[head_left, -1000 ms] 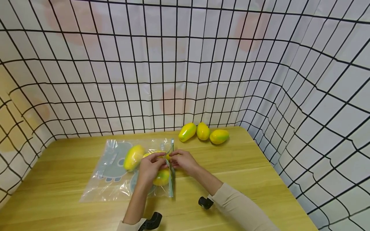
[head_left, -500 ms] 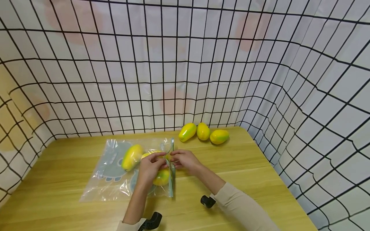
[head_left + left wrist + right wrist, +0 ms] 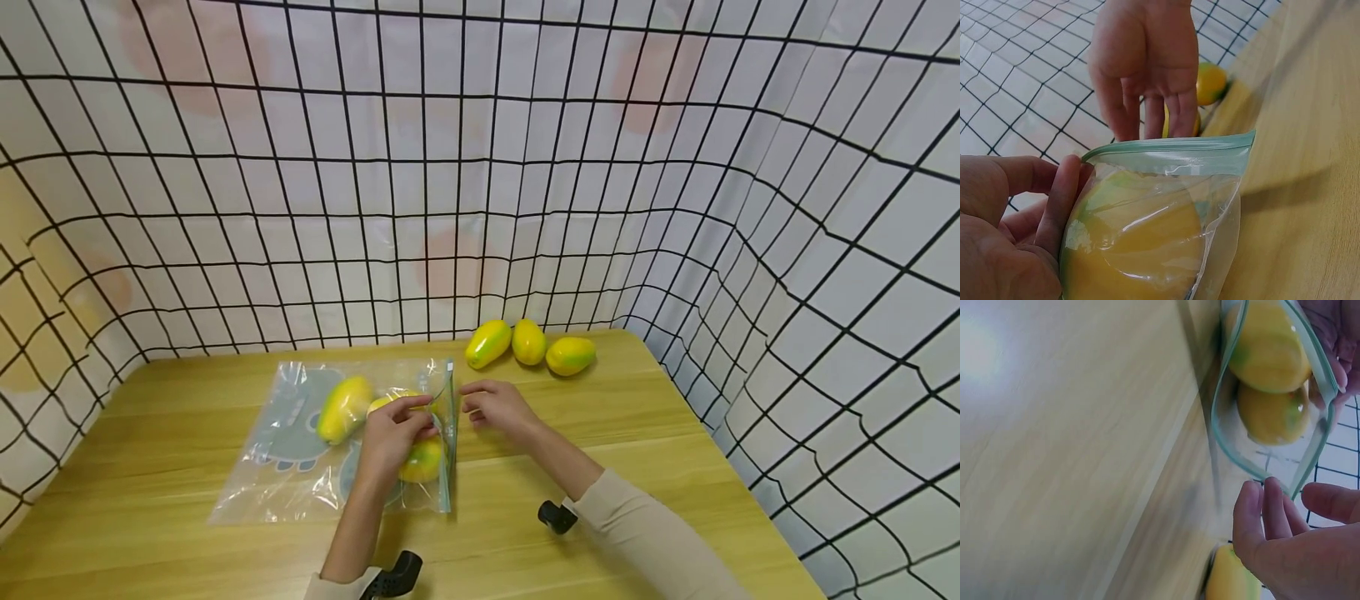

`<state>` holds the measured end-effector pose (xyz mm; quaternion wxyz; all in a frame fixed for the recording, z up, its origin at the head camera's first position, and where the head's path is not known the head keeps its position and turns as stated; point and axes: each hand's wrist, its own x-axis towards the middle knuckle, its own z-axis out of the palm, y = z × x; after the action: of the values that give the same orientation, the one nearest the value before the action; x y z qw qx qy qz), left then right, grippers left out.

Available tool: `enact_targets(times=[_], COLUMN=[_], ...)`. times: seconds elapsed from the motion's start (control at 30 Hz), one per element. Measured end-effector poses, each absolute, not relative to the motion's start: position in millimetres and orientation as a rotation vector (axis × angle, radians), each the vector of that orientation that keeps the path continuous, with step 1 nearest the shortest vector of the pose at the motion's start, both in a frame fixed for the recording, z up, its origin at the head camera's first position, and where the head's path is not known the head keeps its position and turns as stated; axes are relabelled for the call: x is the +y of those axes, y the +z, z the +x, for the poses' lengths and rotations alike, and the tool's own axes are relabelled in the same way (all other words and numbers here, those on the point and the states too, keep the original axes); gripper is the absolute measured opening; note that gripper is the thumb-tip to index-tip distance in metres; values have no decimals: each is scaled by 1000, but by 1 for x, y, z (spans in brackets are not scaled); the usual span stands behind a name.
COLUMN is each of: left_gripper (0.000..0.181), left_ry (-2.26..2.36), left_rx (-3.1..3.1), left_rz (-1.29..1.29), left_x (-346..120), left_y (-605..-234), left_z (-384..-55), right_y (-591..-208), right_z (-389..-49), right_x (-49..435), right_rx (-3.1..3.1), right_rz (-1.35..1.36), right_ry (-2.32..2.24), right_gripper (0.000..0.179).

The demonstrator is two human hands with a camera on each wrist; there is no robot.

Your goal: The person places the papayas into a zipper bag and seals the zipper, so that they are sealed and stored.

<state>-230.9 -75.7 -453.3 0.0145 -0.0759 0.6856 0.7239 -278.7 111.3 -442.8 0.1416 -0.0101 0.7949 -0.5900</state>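
Note:
A clear zip bag (image 3: 292,425) with a pale blue print lies flat on the table, its green zip strip (image 3: 1179,147) facing right. Inside are yellow-green mango-like fruits: one (image 3: 345,408) further left, others near the mouth, such as this fruit (image 3: 422,462). My left hand (image 3: 388,437) pinches the bag's upper layer at the mouth, raising it. From the right wrist view the mouth gapes, showing two fruits (image 3: 1272,415) within. Just right of the strip is my right hand (image 3: 498,408), fingers loosely bent and holding nothing.
Three more such fruits (image 3: 528,342) sit in a row at the table's back edge, right of centre. A black wire grid (image 3: 420,208) over white sheeting stands behind and on both sides. The wooden table (image 3: 600,467) extends to the right and front.
My right hand has drawn off the bag's mouth, a little to the right and up. My left hand stays at the mouth, and the leftmost bagged fruit has shifted slightly left.

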Motion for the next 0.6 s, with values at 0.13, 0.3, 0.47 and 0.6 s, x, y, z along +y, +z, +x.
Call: enact_targets(times=[0.13, 0.3, 0.47, 0.6], left_gripper=[30, 31, 31, 31], left_ry=[2267, 2269, 2264, 2254], left_rx=[2130, 2131, 2119, 2120], left_rz=[-232, -229, -236, -249], left_x=[-75, -75, -76, -77], left_y=[-453, -452, -452, -453], left_z=[-230, -230, -231, -231], right_y=[-441, -437, -435, -435], right_z=[-280, -281, -279, -281], right_x=[119, 127, 135, 141], right_rx=[2336, 2393, 2471, 2539], right_rz=[-23, -16, -35, -20], right_ry=[-1695, -1682, -1661, -1625], right_gripper=[36, 36, 37, 38])
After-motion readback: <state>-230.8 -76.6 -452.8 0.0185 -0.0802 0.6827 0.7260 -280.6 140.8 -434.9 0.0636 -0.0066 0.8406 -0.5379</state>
